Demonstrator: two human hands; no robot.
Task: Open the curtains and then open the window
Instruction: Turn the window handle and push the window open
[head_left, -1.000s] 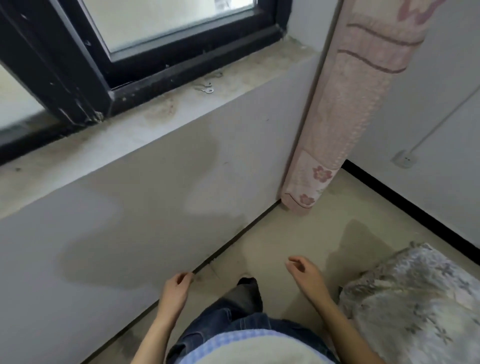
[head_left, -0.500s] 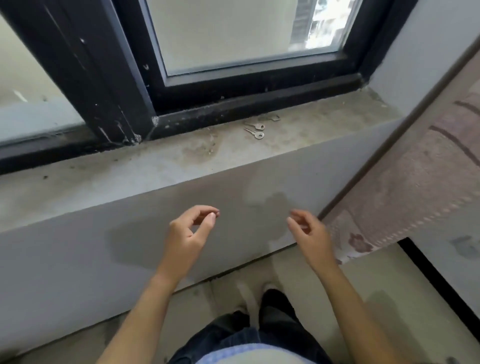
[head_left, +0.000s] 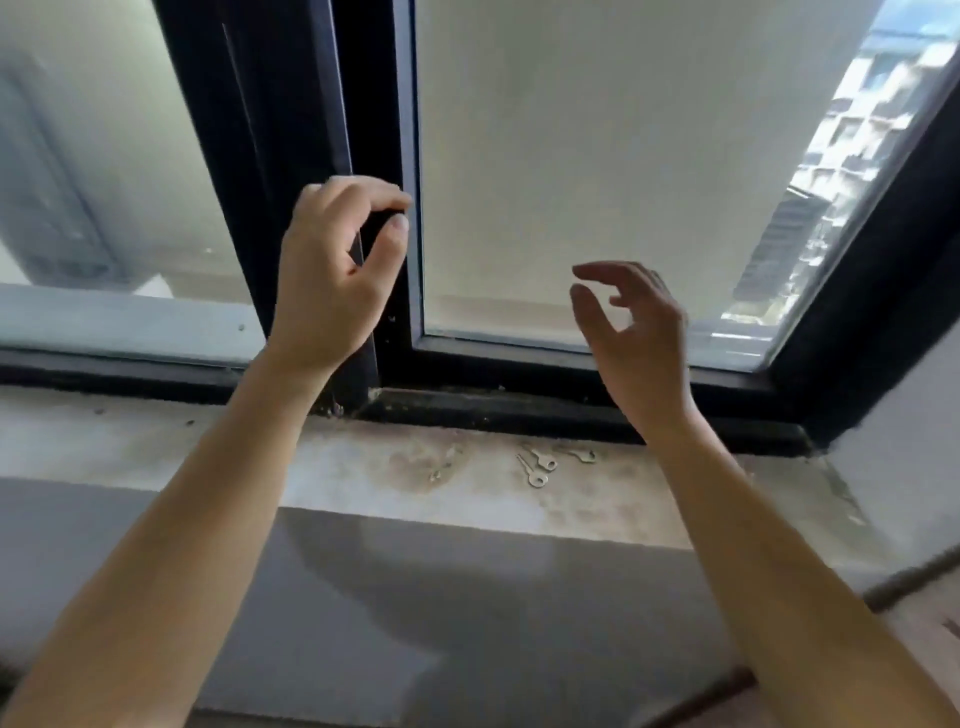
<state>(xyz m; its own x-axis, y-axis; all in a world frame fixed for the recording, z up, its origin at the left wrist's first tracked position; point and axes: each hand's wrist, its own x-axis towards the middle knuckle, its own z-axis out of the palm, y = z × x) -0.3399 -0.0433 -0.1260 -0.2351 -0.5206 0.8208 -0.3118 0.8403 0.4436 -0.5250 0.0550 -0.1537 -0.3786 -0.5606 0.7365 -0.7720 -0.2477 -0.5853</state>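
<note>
At far left the fixed pane showed a blurred grey view. Next came the dark stile of the sash, running upright from the track to the top of the frame. The left hand was against it, thumb and forefinger curled round a small dark part at the stile's edge; whether they truly gripped it I could not tell. The sash glass stretched right from there, shut against the frame. The right hand hung in front of that glass, fingers loosely spread, holding nothing, apart from the stile. Keys lay on the sill below. The left hand was nearer; any slide would likely run sideways, across the stile's long axis.
</note>
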